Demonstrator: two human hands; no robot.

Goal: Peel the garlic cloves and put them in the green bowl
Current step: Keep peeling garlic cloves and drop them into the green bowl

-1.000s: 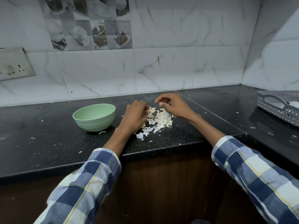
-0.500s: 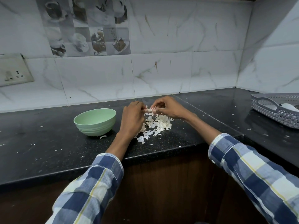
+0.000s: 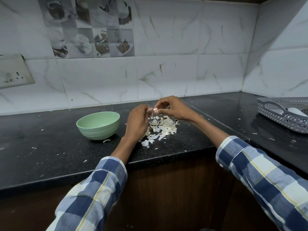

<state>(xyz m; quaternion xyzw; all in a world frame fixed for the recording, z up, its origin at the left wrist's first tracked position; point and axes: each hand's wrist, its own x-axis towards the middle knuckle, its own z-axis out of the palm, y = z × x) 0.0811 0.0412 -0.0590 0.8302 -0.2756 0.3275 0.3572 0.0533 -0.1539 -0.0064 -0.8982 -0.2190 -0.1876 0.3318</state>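
A pale garlic clove (image 3: 155, 110) is held in the air between both hands, above a heap of white garlic peels (image 3: 162, 126) on the black counter. My left hand (image 3: 137, 121) pinches it from the left with curled fingers. My right hand (image 3: 171, 108) pinches it from the right with thumb and fingertips. The green bowl (image 3: 98, 125) stands on the counter just left of my left hand; its inside is hidden from this angle.
A grey perforated plastic basket (image 3: 283, 114) sits on the counter at the far right. Small peel scraps are scattered over the black countertop (image 3: 50, 147). A switch plate (image 3: 13, 72) hangs on the tiled wall at the left. The counter's front edge runs below my wrists.
My hands have come together and lifted off the peel heap. A second ago they were apart on the heap; now both pinch one clove above it.
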